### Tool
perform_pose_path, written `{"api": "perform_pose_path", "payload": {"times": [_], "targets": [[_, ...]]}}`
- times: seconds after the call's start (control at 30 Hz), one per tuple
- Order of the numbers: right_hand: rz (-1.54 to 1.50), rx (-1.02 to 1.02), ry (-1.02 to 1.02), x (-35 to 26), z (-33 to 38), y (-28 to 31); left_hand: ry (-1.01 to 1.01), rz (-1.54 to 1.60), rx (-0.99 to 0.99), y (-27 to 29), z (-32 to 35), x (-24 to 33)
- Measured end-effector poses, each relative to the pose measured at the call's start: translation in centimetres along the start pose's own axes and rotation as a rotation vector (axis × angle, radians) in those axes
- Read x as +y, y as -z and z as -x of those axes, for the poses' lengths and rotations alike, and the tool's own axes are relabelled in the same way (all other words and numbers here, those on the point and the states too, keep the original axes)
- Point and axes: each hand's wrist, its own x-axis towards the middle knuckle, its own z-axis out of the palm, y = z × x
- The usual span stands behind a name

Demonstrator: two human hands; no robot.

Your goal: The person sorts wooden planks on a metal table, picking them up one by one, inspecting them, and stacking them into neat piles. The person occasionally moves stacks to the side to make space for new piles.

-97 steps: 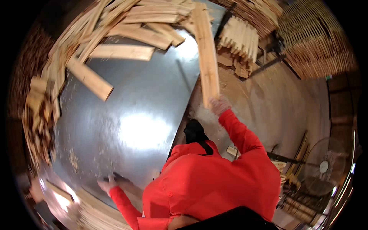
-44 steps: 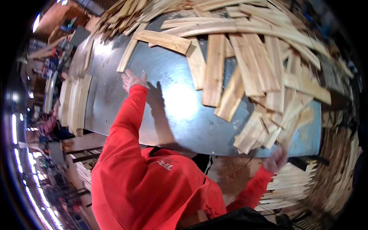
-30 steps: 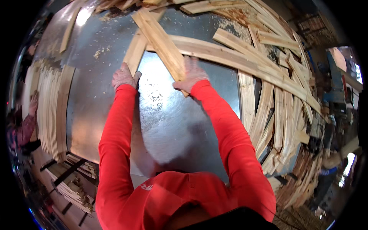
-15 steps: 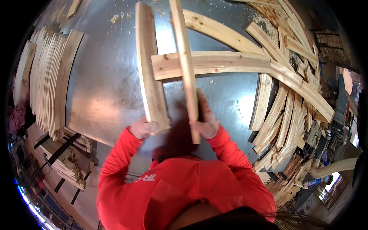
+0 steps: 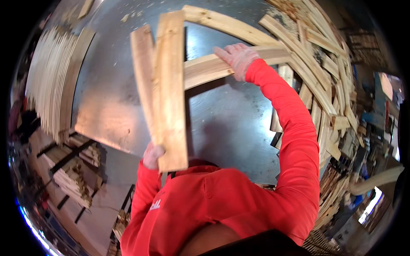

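My left hand (image 5: 152, 156) is closed on the near end of a wooden board (image 5: 171, 94), whose broad face is turned up. A second, darker board (image 5: 143, 64) lies partly behind it, fanned out to the left; its near end is hidden at my hand. My right hand (image 5: 239, 59), seemingly in a thin pale glove, reaches far forward over a crosswise board (image 5: 205, 71). Its fingers are stretched out across that board's far edge and look to be touching the wood. The crosswise board's left end is hidden behind the held one.
Loose boards (image 5: 299, 51) lie heaped along the metal table's (image 5: 226, 119) right side, with wood shavings behind. A long board (image 5: 226, 23) slants across the far side. A neat row of boards (image 5: 51, 81) stands at the left; another stack (image 5: 70, 177) rests on supports below.
My right hand has let go of its narrow-edged board and moved forward and right to the crosswise board. Two boards are now together at my left hand, one turned broad face up.
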Motion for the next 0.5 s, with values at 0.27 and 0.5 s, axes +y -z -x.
{"api": "perform_pose_path", "payload": {"times": [0.27, 0.5], "targets": [[-0.574, 0.148, -0.755, 16.0, -0.7, -0.3, -0.035, -0.589, 0.249, -1.8, 2.2, 2.7], [-1.508, 0.139, -0.858, -9.2, -8.7, -4.9, -0.085, -0.569, 0.215, -1.4, -7.8, -2.6]]}}
